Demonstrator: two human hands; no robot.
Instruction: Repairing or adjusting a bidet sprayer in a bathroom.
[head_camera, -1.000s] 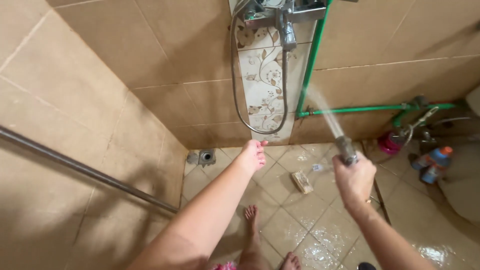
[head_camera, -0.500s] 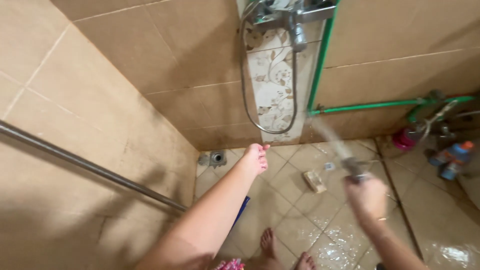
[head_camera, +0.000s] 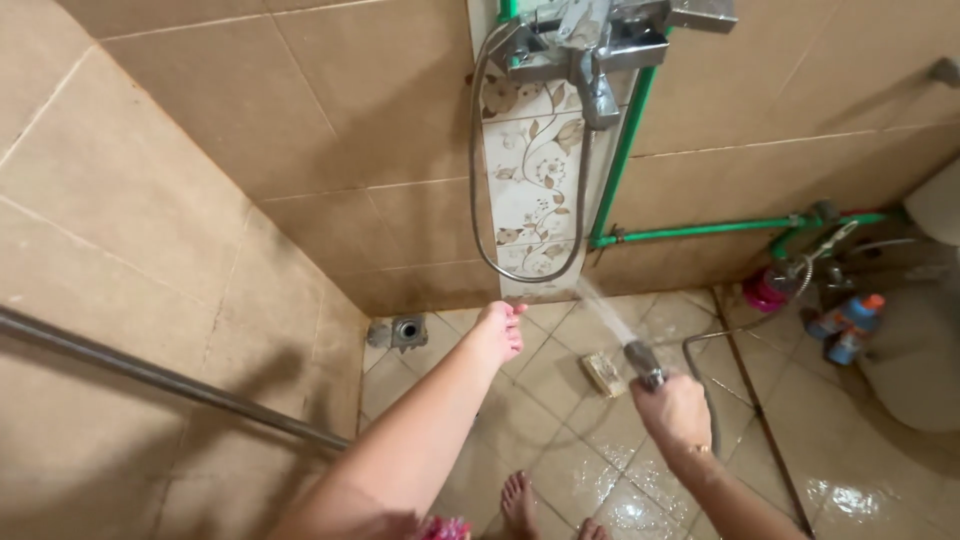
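Below the wall tap (head_camera: 600, 50), the right hand (head_camera: 672, 410) has its fingers wrapped tight round a spray nozzle (head_camera: 643, 362), angled up so the jet strikes the patterned tile (head_camera: 530, 180). The left hand (head_camera: 498, 330), fingers loosely together and holding nothing, reaches toward that tile, left of the jet.

A person's right hand (head_camera: 676, 410) grips a handheld sprayer (head_camera: 644, 362), its jet of water (head_camera: 603, 308) shooting up and away toward the patterned wall tile (head_camera: 530, 180) beneath a chrome tap (head_camera: 590, 45). The left hand (head_camera: 499, 330) stretches out empty, fingers loosely curled, with a floor drain (head_camera: 408, 331) just to its left. A yellowish sponge (head_camera: 602, 373) lies on the wet tiled floor between the two hands, nearer the right.
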